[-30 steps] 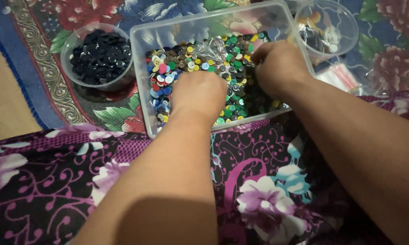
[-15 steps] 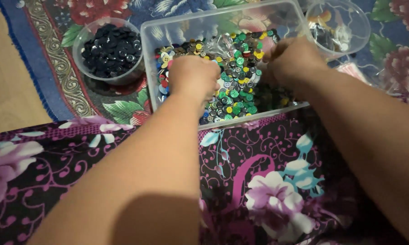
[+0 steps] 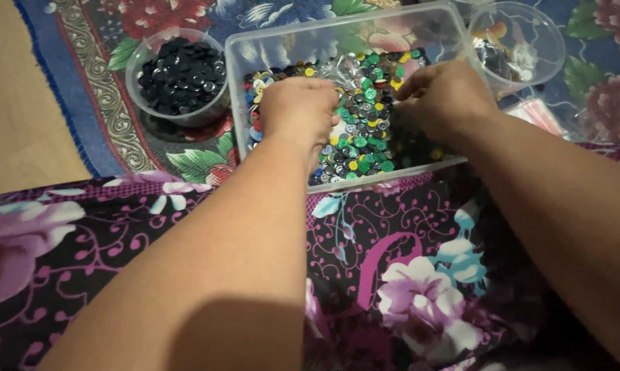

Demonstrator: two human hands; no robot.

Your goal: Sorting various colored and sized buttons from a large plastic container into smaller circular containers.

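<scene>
Sorting position observed: both of my hands are down inside the clear rectangular plastic tub (image 3: 236, 62), which sits on the flowered rug (image 3: 90, 75) just beyond my lap. Mixed buttons (image 3: 361, 137), mostly green, yellow, grey and dark ones, cover the tub's floor in a loose heap. My left hand (image 3: 297, 113) rests knuckles-up on the left part of the heap, fingers curled under and touching the buttons; whether anything is pinched beneath them I cannot tell, since the back of the hand hides the fingertips. My right hand (image 3: 447, 99) lies over the right part of the heap, fingers bent toward the middle and pressed close together at the tips; whether they hold a button I cannot tell. Crinkled clear plastic film (image 3: 348, 69) lies among the buttons between the two hands. Left of the tub, close beside it, stands a round clear cup (image 3: 139, 62) filled with dark navy buttons (image 3: 181, 75). To the tub's right stands a second round clear container (image 3: 550, 48) with a few small pieces inside. Purple flowered fabric (image 3: 406, 275) covers my lap in the foreground.
</scene>
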